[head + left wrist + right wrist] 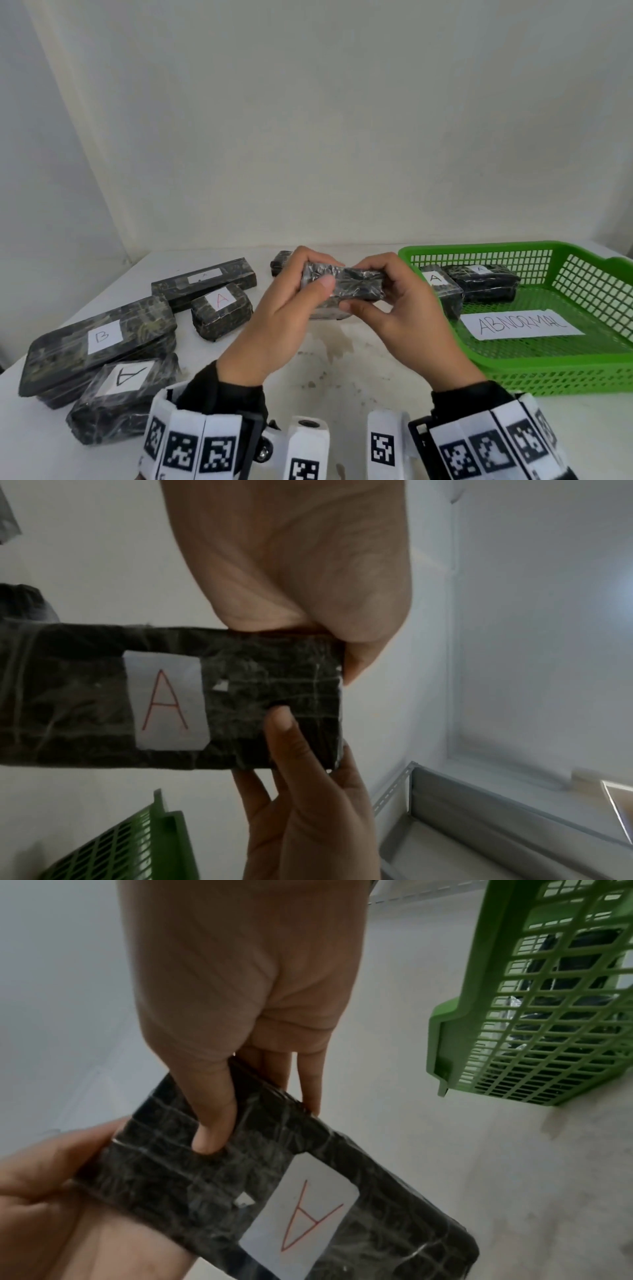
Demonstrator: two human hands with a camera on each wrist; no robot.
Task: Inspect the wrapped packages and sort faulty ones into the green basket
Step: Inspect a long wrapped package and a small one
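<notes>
Nearest, left hand [274, 322] and right hand [404, 308] pinching one wrapped package [346, 286] by its ends above the surface [325, 363]; beyond right, green basket [565, 370] holding two packages [483, 282].

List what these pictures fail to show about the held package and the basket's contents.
- Held package: head view hides its label; left hand and right hand cover both ends.
- Small pale spot beside the label: tear or glare, too blurred in the wrist views.
- Far package in the basket: label too small.
</notes>
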